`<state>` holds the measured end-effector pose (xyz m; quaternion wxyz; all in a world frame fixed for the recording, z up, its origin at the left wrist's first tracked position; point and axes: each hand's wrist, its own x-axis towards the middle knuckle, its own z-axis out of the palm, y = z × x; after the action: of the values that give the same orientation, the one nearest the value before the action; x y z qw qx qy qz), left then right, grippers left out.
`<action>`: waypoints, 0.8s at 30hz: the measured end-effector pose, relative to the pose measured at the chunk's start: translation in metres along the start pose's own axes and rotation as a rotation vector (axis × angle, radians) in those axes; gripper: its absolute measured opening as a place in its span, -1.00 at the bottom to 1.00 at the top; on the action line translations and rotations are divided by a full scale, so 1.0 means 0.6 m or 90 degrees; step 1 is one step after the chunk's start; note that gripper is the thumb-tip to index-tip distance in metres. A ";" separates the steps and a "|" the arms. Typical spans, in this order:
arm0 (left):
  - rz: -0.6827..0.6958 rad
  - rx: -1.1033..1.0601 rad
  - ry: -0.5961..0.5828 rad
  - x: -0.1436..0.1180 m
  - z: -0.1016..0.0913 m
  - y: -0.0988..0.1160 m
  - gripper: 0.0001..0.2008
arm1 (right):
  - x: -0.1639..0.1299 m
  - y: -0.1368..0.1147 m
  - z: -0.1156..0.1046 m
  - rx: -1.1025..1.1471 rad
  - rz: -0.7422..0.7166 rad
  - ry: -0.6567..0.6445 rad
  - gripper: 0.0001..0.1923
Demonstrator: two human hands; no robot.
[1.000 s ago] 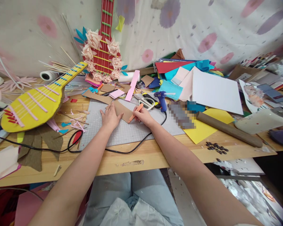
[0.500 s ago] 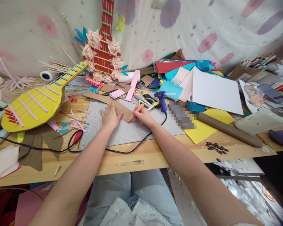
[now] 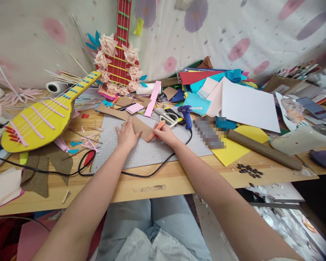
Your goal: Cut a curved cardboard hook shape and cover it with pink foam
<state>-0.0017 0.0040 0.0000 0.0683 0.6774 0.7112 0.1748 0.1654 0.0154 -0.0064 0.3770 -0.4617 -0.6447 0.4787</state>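
Left hand (image 3: 127,136) is spread out flat on a piece of brown cardboard (image 3: 140,128), not gripping anything, and the cardboard's just lying on the gray cutting mat (image 3: 152,156) on the counter (image 3: 176,183). Right hand (image 3: 165,135) has an orange pen-like tool (image 3: 154,132) pinched in its fingers, tip down at the cardboard's near corner, with white-handled scissors (image 3: 171,121) and a blue glue gun (image 3: 187,116) close by.

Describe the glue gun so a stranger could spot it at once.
On the wooden table, find the grey cutting mat. Near its far edge, right of the white-handled scissors, sits the blue glue gun. Unlike its neighbours, it trails a black cord.
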 end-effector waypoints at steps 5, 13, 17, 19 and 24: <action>0.001 0.004 0.002 0.001 0.002 -0.002 -0.30 | -0.002 -0.005 0.001 0.018 0.005 -0.009 -0.93; 0.000 0.000 0.000 0.000 0.000 0.000 -0.30 | 0.000 -0.005 0.001 0.006 -0.003 0.014 -0.93; 0.001 0.002 -0.003 -0.001 -0.002 0.001 -0.31 | 0.001 -0.003 0.000 0.018 0.005 -0.008 -0.92; 0.000 0.005 -0.004 -0.001 -0.001 0.001 -0.31 | 0.001 -0.003 0.000 0.017 0.007 0.002 -0.92; 0.001 0.009 -0.001 0.001 0.001 -0.001 -0.29 | -0.001 -0.009 0.000 0.010 0.007 0.011 -0.92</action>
<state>-0.0020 0.0045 -0.0006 0.0636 0.6783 0.7122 0.1693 0.1644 0.0139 -0.0013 0.3834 -0.4663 -0.6350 0.4821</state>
